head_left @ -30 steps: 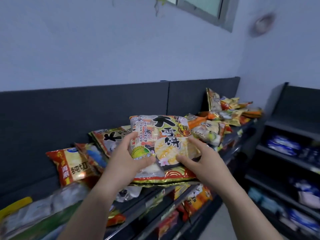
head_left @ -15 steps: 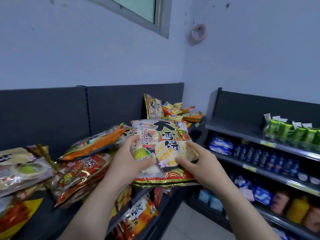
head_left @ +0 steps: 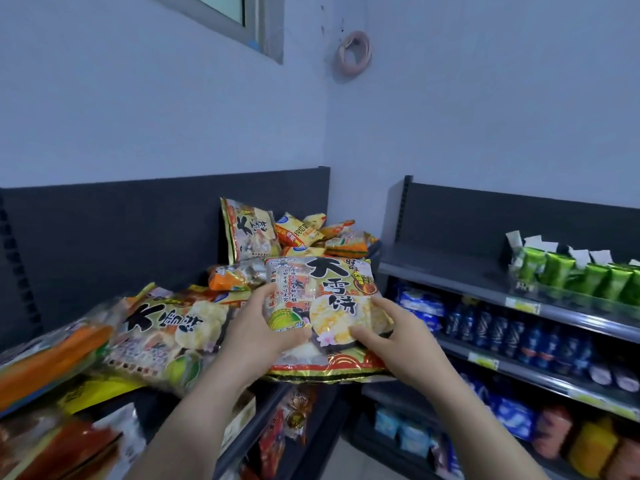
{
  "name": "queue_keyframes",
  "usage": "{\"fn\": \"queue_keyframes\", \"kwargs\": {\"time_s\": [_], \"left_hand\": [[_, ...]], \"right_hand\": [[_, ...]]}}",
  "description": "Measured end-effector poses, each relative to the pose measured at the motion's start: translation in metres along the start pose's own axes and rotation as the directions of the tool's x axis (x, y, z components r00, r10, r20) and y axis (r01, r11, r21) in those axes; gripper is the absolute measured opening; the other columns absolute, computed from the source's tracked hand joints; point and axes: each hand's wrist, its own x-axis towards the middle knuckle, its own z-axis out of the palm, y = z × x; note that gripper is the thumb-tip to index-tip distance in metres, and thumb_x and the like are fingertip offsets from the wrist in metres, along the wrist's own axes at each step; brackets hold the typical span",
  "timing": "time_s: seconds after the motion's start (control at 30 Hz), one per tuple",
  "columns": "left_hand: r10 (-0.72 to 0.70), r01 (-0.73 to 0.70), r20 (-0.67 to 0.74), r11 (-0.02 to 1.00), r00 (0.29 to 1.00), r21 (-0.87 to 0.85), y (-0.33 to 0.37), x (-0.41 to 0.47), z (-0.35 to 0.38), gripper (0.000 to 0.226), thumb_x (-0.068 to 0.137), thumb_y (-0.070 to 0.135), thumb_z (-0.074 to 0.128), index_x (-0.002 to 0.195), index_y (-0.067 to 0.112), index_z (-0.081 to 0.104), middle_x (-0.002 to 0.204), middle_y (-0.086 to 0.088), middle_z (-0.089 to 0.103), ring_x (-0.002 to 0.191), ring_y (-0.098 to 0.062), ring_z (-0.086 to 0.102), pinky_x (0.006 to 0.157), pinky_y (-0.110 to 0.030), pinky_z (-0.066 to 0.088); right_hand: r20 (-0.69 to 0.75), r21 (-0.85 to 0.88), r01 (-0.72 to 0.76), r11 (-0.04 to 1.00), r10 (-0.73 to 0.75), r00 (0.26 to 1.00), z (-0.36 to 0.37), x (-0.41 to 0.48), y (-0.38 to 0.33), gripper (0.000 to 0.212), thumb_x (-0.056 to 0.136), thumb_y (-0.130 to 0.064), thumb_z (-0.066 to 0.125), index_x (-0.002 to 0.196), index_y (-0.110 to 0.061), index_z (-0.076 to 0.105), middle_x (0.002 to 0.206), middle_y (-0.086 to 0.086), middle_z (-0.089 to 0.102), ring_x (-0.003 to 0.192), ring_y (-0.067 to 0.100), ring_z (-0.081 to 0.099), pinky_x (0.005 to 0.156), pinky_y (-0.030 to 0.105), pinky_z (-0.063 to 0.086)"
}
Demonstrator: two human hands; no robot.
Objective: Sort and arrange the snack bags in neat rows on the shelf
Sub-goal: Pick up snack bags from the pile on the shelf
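Task looks early, by my read: no neat row visible yet. Both hands hold one big glossy white-orange-gold rice-cracker bag w/ black characters (head_left: 325, 289), flat and face up, in the air above the front of the dark grey metal shelf (head_left: 138, 244). Left hand (head_left: 256, 327) grips its left edge, thumb on top. Right hand (head_left: 391, 337) pinches its lower right, thumb on the printed cracker. Behind the held bag, one upright bag of the same print (head_left: 249, 233) leans on the shelf's back panel; poss. the start of a row, can't be sure. Just right of that, a loose heap of small yellow-orange bags (head_left: 311, 233), unsorted. Left of the held bag, a matching bag lying flat (head_left: 173, 327) plus mixed orange and red packs, jumbled, so most sorting is left. Below the held bag, lower tiers carry more snack packs, blurred. Right of it, a separate grey rack (head_left: 450, 268): green packets (head_left: 571, 275) on top tier, dark blue bottles (head_left: 502, 327) on the next.
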Motion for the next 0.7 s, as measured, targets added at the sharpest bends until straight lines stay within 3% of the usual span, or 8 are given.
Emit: {"fn": "queue_keyframes", "kwargs": {"time_s": [0.13,0.3,0.47,0.6,0.7], "left_hand": [[-0.005,0.006,0.036,1.000,0.999,-0.026,-0.005,0.074,0.023,0.096,0.066,0.033,0.088,0.144,0.039,0.033,0.154,-0.001,0.034,0.140,-0.021,0.034,0.107,-0.040,0.038],[0.014,-0.010,0.074,0.999,0.997,-0.049,-0.009,0.168,0.055,0.093,0.068,0.028,0.088,0.144,0.037,0.034,0.154,0.000,0.035,0.140,-0.020,0.034,0.102,-0.033,0.037],[-0.016,0.024,0.151,0.998,0.988,-0.054,-0.020,0.235,0.093,0.092,0.067,0.027,0.089,0.141,0.039,0.036,0.151,0.002,0.037,0.136,-0.020,0.039,0.108,-0.038,0.038],[-0.024,0.029,0.161,0.999,0.987,-0.029,-0.028,0.280,0.123,0.094,0.070,0.028,0.087,0.146,0.034,0.033,0.153,0.001,0.036,0.139,-0.017,0.033,0.105,-0.036,0.037],[-0.032,0.034,0.139,0.999,0.990,-0.015,-0.030,0.312,0.145,0.093,0.071,0.028,0.086,0.146,0.033,0.032,0.149,0.005,0.039,0.133,-0.012,0.038,0.100,-0.030,0.039]], "right_hand": [[-0.014,0.003,-0.008,1.000,0.008,1.000,-0.003,0.068,0.012,0.064,0.084,-0.051,0.066,0.141,-0.035,0.042,0.111,-0.015,0.058,0.094,0.006,0.053,0.082,0.029,0.048],[-0.049,0.003,-0.015,1.000,0.015,0.999,0.000,0.156,0.035,0.065,0.085,-0.051,0.065,0.143,-0.035,0.039,0.103,-0.021,0.049,0.092,0.004,0.048,0.080,0.027,0.046],[-0.043,0.003,-0.080,0.997,0.080,0.996,0.005,0.219,0.076,0.069,0.085,-0.052,0.064,0.146,-0.032,0.037,0.130,-0.013,0.056,0.098,0.005,0.052,0.076,0.024,0.042],[-0.016,0.016,-0.098,0.995,0.099,0.995,0.008,0.269,0.107,0.070,0.084,-0.053,0.065,0.146,-0.033,0.037,0.132,-0.013,0.055,0.095,0.003,0.049,0.066,0.016,0.041],[-0.007,0.031,-0.085,0.996,0.085,0.996,0.007,0.310,0.130,0.072,0.083,-0.054,0.065,0.146,-0.033,0.037,0.138,-0.011,0.052,0.113,0.009,0.053,0.083,0.026,0.047]]}}
